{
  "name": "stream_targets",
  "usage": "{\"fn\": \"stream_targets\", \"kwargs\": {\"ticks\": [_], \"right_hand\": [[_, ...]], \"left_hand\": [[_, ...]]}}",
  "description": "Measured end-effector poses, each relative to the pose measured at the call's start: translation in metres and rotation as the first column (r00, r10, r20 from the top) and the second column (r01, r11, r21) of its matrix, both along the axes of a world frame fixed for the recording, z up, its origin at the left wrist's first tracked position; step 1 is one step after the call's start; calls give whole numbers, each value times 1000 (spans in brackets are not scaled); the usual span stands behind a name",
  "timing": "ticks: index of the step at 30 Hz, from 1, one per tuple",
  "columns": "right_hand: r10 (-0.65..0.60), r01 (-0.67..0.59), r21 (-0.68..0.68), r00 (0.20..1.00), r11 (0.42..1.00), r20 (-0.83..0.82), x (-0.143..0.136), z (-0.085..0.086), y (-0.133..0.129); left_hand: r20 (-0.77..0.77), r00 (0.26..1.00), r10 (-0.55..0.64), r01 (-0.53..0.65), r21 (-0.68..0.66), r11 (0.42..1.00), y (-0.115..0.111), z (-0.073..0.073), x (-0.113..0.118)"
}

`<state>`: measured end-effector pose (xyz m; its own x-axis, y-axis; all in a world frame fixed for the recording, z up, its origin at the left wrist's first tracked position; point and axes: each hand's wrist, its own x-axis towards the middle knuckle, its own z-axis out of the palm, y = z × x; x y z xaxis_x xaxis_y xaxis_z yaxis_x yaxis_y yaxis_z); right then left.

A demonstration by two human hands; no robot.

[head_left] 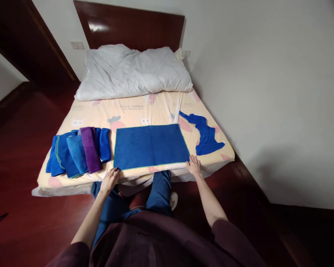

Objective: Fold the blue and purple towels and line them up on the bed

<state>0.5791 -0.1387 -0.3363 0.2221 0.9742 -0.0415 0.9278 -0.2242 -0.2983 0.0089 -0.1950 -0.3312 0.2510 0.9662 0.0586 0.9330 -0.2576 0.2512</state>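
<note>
A blue towel (151, 145) with a thin green edge lies spread flat on the bed, its near side along the bed's front edge. My left hand (110, 180) is at the towel's near left corner, its fingers closed on the corner. At the near right corner rests my right hand (194, 165), fingers stretched out and touching the cloth. Left of the towel is an overlapping row of folded towels (69, 154), in several blues, with a purple towel (90, 150) on top. A crumpled blue cloth (206, 135) lies to the right.
The bed (94, 111) has a pale patterned sheet that hangs over its front edge. A white quilt (136, 72) is bunched against the dark wooden headboard (133, 26). A wall (267, 92) stands close on the right. My legs (160, 191) are against the bed's front.
</note>
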Motion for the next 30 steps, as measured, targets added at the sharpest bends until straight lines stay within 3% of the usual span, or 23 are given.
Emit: {"fn": "stream_targets", "kwargs": {"ticks": [4,7,10,13,16,22,26,30], "right_hand": [[-47,127,250,952,960,-303,-55,-5,-36],[9,144,223,823,964,-568,-115,-23,-65],[67,119,201,683,972,-727,-167,-37,-88],[107,69,177,565,982,-818,-197,-37,-102],[147,27,182,484,983,-863,-212,-27,-106],[99,9,119,494,993,-864,-227,-20,-95],[119,17,152,541,988,-833,-237,-18,-86],[154,-13,174,537,985,-830,-244,-5,-79]], "left_hand": [[-48,992,-119,116,-53,992,9,10,15],[-44,976,-212,207,-92,974,19,17,56],[-39,950,-310,303,-130,944,29,23,113],[-45,948,-314,306,-136,942,41,26,163],[-33,958,-284,279,-118,953,52,23,194],[-38,973,-229,220,-157,963,61,14,206],[-41,973,-228,219,-161,962,57,16,204],[-36,965,-261,251,-180,951,53,20,200]]}}
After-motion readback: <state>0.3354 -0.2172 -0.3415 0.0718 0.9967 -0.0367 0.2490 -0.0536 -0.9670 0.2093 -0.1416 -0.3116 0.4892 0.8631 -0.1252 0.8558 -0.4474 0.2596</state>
